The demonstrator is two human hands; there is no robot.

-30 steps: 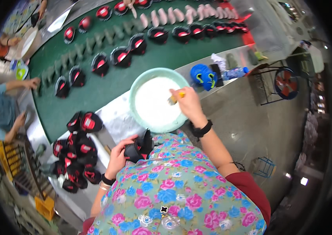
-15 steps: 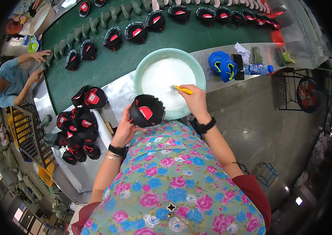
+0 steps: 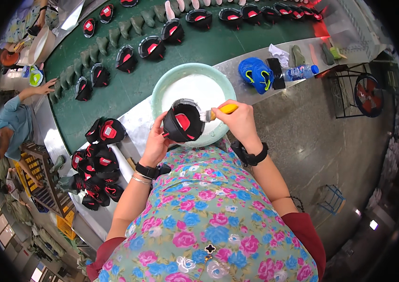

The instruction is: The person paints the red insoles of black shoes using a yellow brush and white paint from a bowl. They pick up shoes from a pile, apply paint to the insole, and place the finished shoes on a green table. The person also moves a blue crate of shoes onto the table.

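My left hand point(image 3: 156, 144) is closed round the side of a black shoe upper point(image 3: 175, 128) with a red lining patch. The upper is tilted, its open edge up, over the near left part of a pale green basin point(image 3: 230, 89) of white liquid point(image 3: 199, 87). In my right hand point(image 3: 241, 123) is a brush point(image 3: 225, 110) with a yellow handle. Its white-coated bristles are at the right edge of the upper, touching or very close to it. White coating shows along part of that edge.
Black uppers point(image 3: 151, 47) and green shoe lasts point(image 3: 101, 44) stand in rows on the green belt point(image 3: 138, 84). More uppers point(image 3: 100, 162) are piled at left. Blue shoes point(image 3: 256, 74), a dark phone-like slab point(image 3: 275, 73) and a bottle point(image 3: 300, 72) lie at right. A co-worker point(image 3: 13, 124) reaches toward the belt.
The brush has come up from the liquid to the upper's edge. The upper has moved right, over the basin. The rows of uppers and lasts have shifted left in view.
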